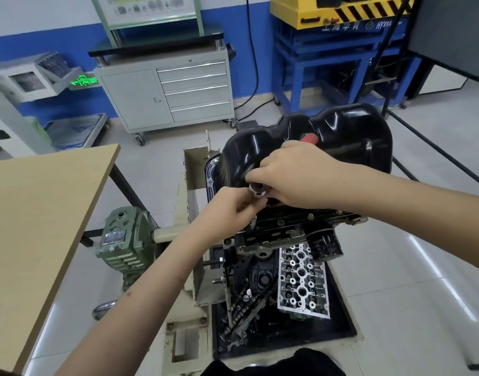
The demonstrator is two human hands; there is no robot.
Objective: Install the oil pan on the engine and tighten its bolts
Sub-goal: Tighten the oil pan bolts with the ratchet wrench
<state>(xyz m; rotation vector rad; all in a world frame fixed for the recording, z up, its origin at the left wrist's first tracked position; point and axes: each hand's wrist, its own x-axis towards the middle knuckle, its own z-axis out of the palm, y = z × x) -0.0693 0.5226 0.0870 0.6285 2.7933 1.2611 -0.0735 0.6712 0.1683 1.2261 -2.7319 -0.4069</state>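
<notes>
Oil pan (314,142): a glossy black pressed-metal shell with rounded, lumpy contours, it sits bottom-up on top of the engine (281,240), which hangs in a cream-painted stand (190,267). Nearest the camera, below the engine, a flat silvery metal plate (302,283) pierced with round holes lies on the stand's dark tray, next to dull grey shafts and small loose parts.

Above that, the left hand (227,210) reaches in from the lower left with its fingers curled close together, pinching a small shiny part just under a chrome socket (257,189) at the pan's near flange; what exactly it pinches is hidden by the fingers. The right hand (295,177) comes in from the right and lies over the pan's near slope, fingers bent down round the socket end of a tool, whose red handle (308,138) pokes out behind the knuckles. The two hands nearly touch at the socket.

To the left stands a pale wood-topped table (43,213), and by it a chipped green cast gearbox (124,240) joined to the stand. Farther back against the blue-and-white wall is a grey steel drawer cabinet (167,96) on castors, and to the right a blue steel frame (327,63) carrying a yellow machine.
</notes>
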